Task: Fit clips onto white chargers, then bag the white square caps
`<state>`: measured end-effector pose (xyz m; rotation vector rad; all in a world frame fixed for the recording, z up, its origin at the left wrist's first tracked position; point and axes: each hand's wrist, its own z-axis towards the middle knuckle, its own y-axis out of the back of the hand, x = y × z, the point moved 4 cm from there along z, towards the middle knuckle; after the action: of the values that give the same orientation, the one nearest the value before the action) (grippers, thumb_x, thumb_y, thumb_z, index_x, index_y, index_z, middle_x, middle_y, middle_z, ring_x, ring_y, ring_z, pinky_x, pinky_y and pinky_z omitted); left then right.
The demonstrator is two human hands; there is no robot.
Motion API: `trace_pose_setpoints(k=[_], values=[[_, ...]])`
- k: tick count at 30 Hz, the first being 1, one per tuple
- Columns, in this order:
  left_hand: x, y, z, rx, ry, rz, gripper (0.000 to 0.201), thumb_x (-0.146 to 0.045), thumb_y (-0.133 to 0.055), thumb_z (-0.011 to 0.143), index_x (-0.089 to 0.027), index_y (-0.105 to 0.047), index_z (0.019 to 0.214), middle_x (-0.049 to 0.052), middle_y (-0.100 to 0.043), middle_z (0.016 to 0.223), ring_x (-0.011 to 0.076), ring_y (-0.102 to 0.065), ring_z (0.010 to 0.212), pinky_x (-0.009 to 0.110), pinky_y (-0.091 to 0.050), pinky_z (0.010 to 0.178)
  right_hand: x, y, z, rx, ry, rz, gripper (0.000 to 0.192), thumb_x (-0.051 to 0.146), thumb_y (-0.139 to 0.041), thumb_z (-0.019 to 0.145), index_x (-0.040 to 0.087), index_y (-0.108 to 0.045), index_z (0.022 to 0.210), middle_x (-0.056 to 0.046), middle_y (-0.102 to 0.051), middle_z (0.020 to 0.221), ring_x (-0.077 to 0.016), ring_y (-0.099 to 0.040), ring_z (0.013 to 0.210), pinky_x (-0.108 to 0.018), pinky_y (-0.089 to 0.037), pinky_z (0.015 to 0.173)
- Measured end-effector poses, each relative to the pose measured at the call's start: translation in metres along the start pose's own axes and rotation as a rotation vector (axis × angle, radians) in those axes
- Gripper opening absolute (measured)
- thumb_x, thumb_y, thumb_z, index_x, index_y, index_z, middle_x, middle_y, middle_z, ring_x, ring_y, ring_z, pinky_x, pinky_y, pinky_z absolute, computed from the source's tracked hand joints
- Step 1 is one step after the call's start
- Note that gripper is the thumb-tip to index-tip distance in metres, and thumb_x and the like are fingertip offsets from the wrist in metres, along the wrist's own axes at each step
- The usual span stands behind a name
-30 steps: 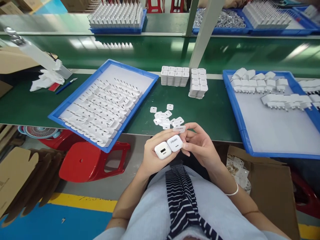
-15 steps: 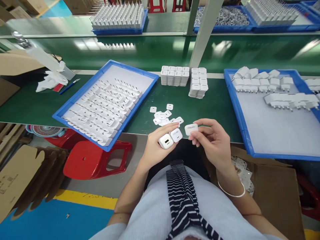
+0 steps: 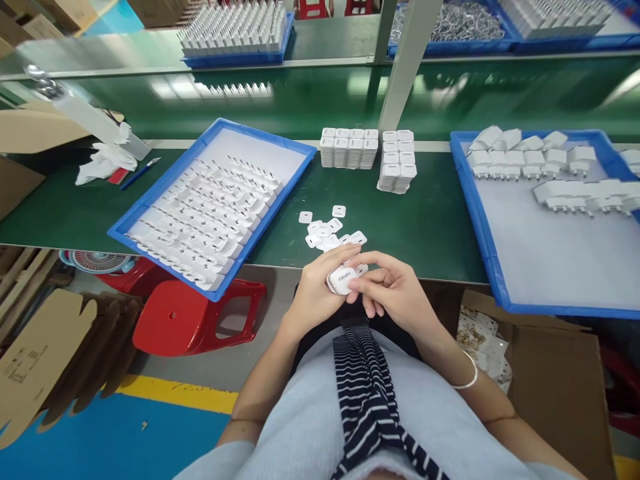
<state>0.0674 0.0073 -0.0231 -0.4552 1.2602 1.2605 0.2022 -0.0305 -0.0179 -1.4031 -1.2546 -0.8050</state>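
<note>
Head view: at our desk (image 3: 425, 230), our left hand (image 3: 315, 293) cups a white block (image 3: 329, 283) while our right hand (image 3: 393, 290) pinches a printed cover (image 3: 343, 281) over its face; uneven pressure could tilt it, and the second plate (image 3: 362, 269) tucked alongside might slip if our grip loosens

The left hand (image 3: 316, 288) holds white pieces (image 3: 342, 281), the topmost bearing print; the right hand (image 3: 393, 287) touches its edge. Loose plates (image 3: 323, 230) lie beyond on the green surface (image 3: 430, 233) (two tidy stacks (image 3: 349, 150) stand farther back), between a blue tray (image 3: 240, 142) of pronged plugs (image 3: 216, 208) and another tray (image 3: 560, 260) holding fewer.
</note>
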Motion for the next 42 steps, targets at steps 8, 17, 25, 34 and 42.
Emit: trace_pose_setpoints(k=[8,17,25,34,42], values=[[0.0002,-0.0001,-0.0017,-0.009,-0.041,0.045,0.046,-0.031,-0.074,0.082,-0.021,-0.063,0.125,0.01,-0.066,0.129,0.0251,-0.061,0.122,0.044,-0.05,0.107,-0.0013,-0.0022,0.0032,-0.019,-0.018,-0.013,0.024,0.026,-0.076,0.078,0.018,-0.066,0.098,0.001,-0.07,0.059,-0.0063,-0.051,0.037,-0.015,-0.033,0.035],[-0.0025,0.0018,-0.0052,0.009,-0.076,0.109,0.04,-0.02,-0.069,0.084,-0.02,-0.063,0.124,0.011,-0.064,0.132,0.024,-0.06,0.124,0.042,-0.051,0.106,0.0013,-0.0044,0.0026,-0.018,-0.046,-0.042,0.031,0.027,-0.077,0.077,0.02,-0.056,0.099,0.002,-0.071,0.059,-0.007,-0.051,0.037,-0.015,-0.033,0.036],[-0.0049,0.0012,-0.0062,0.019,-0.098,0.12,0.041,-0.016,-0.067,0.085,-0.02,-0.062,0.125,0.011,-0.064,0.131,0.0242,-0.06,0.125,0.042,-0.052,0.105,-0.0017,-0.0024,0.0032,0.012,-0.074,-0.042,0.037,0.025,-0.078,0.076,0.023,-0.047,0.097,0.003,-0.072,0.06,-0.0056,-0.048,0.035,-0.014,-0.034,0.037],[-0.0023,-0.0001,-0.0049,0.01,-0.109,0.065,0.043,-0.015,-0.068,0.084,-0.021,-0.061,0.127,0.01,-0.066,0.129,0.0231,-0.06,0.124,0.041,-0.051,0.105,-0.0015,-0.002,0.0059,-0.066,-0.071,-0.153,0.04,0.027,-0.078,0.075,0.024,-0.045,0.098,0.01,-0.06,0.048,-0.0058,-0.039,0.033,-0.016,-0.028,0.037],[0.0013,0.0024,-0.0007,-0.056,0.066,-0.131,0.038,-0.019,-0.072,0.082,-0.022,-0.067,0.12,0.008,-0.069,0.123,0.0222,-0.066,0.114,0.037,-0.055,0.099,0.0014,-0.006,0.0068,-0.111,0.041,-0.139,0.03,0.032,-0.069,0.085,0.022,-0.05,0.106,0.013,-0.051,0.039,-0.0067,-0.036,0.032,-0.018,-0.026,0.038]])
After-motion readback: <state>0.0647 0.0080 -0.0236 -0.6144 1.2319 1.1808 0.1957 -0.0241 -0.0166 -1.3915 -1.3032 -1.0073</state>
